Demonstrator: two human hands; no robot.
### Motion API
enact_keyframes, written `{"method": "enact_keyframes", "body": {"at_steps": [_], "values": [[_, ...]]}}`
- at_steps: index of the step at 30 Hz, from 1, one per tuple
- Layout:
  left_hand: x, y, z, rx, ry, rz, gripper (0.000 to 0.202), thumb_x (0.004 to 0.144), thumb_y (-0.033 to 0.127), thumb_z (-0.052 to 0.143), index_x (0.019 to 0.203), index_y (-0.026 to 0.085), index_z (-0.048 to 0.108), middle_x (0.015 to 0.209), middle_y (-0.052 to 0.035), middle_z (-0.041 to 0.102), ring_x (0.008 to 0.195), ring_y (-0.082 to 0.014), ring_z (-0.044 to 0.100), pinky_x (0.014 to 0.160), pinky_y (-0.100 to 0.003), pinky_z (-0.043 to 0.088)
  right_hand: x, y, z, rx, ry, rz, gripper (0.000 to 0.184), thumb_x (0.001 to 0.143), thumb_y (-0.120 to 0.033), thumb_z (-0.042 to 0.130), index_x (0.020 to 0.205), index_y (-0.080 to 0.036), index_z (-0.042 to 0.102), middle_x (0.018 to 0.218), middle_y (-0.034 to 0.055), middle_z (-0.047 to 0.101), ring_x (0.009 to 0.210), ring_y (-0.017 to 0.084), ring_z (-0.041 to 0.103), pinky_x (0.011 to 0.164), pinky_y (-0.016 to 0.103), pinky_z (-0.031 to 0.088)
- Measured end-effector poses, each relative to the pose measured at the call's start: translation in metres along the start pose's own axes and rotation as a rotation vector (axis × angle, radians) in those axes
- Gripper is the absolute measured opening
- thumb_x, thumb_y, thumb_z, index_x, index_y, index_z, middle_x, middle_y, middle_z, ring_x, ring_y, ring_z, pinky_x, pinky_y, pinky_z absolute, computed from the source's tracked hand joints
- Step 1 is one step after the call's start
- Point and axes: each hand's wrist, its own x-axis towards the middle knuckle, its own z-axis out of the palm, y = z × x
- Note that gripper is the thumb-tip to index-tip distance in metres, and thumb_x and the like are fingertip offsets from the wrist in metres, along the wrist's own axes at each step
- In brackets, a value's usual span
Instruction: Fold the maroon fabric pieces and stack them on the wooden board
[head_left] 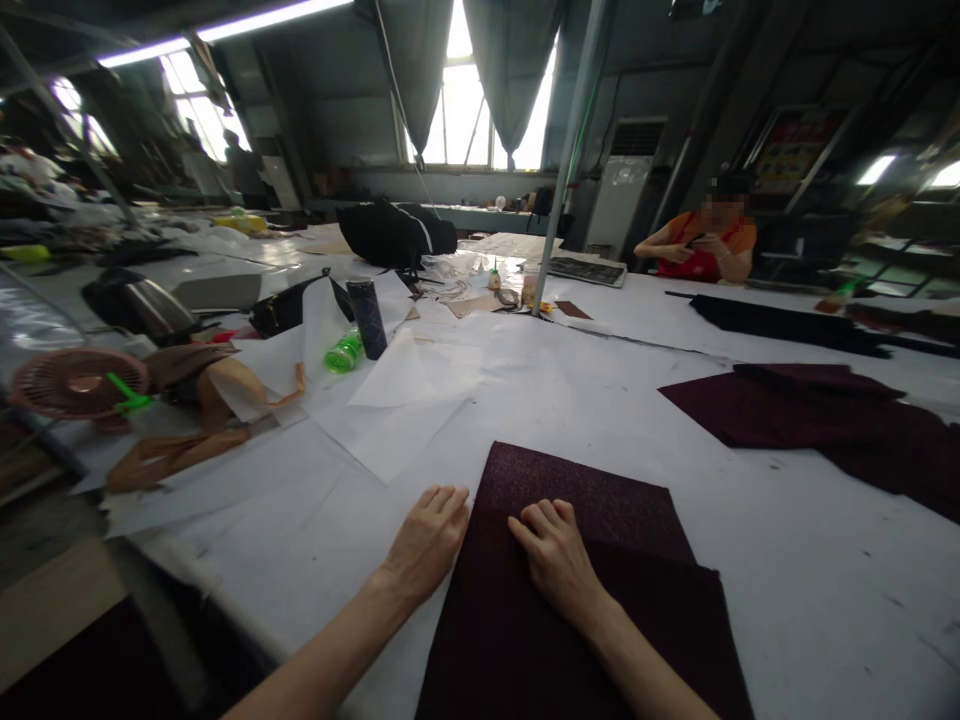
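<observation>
A dark maroon fabric piece lies flat on the white table right in front of me. My left hand rests at the fabric's left edge, fingers bent down and together, tips touching the cloth's border. My right hand lies on top of the fabric near its left side, fingers curled down against the cloth. Neither hand lifts anything.
More maroon fabric lies to the right. White paper sheets, a green bottle, a dark cup and a pink fan sit to the left. A metal pole rises mid-table. A person in orange sits across.
</observation>
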Motion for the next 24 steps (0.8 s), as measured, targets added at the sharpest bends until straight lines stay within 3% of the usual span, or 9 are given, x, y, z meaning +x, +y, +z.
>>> {"method": "enact_keyframes", "body": {"at_steps": [3, 8, 13, 19, 24], "values": [[0.004, 0.011, -0.001, -0.071, 0.017, -0.001, 0.042, 0.083, 0.001, 0.042, 0.124, 0.011, 0.052, 0.124, -0.0123, 0.055, 0.110, -0.0252, 0.051, 0.098, -0.038, 0.042, 0.000, 0.000, 0.000, -0.001, -0.008, 0.004, 0.025, 0.090, -0.008, 0.045, 0.102, -0.020, 0.063, 0.087, 0.0058, 0.056, 0.086, 0.021, 0.047, 0.084, 0.039, 0.032], [0.014, 0.034, 0.010, -0.108, -0.154, -0.006, 0.041, 0.084, 0.002, 0.044, 0.123, 0.011, 0.052, 0.101, -0.0093, 0.062, 0.092, -0.0216, 0.058, 0.083, -0.033, 0.049, -0.004, 0.006, -0.001, 0.039, -0.011, 0.010, 0.024, 0.092, -0.011, 0.042, 0.099, -0.020, 0.064, 0.087, 0.0053, 0.055, 0.085, 0.020, 0.046, 0.082, 0.038, 0.032], [0.014, 0.041, 0.011, -0.063, -0.206, -0.006, 0.054, 0.083, 0.002, 0.046, 0.135, 0.016, 0.043, 0.097, -0.0076, 0.059, 0.086, -0.0206, 0.057, 0.077, -0.033, 0.051, -0.014, 0.019, -0.008, 0.059, -0.012, -0.005, 0.025, 0.093, -0.011, 0.045, 0.105, -0.021, 0.063, 0.090, 0.0054, 0.056, 0.087, 0.019, 0.047, 0.083, 0.036, 0.032], [0.015, 0.052, 0.014, 0.010, -0.219, 0.012, 0.050, 0.083, 0.001, 0.044, 0.131, 0.012, 0.047, 0.114, -0.0110, 0.056, 0.105, -0.0220, 0.053, 0.093, -0.036, 0.045, -0.029, 0.032, -0.017, 0.069, 0.013, -0.034, 0.026, 0.092, -0.010, 0.045, 0.109, -0.019, 0.063, 0.089, 0.0057, 0.057, 0.084, 0.018, 0.047, 0.081, 0.035, 0.032], [0.020, 0.062, 0.008, 0.035, -0.249, 0.025, 0.058, 0.082, 0.002, 0.045, 0.138, 0.015, 0.040, 0.097, -0.0080, 0.058, 0.087, -0.0211, 0.056, 0.081, -0.036, 0.049, -0.043, 0.042, -0.025, 0.061, -0.004, -0.017, 0.027, 0.093, -0.011, 0.044, 0.112, -0.020, 0.062, 0.091, 0.0059, 0.057, 0.086, 0.018, 0.047, 0.082, 0.036, 0.032]]}}
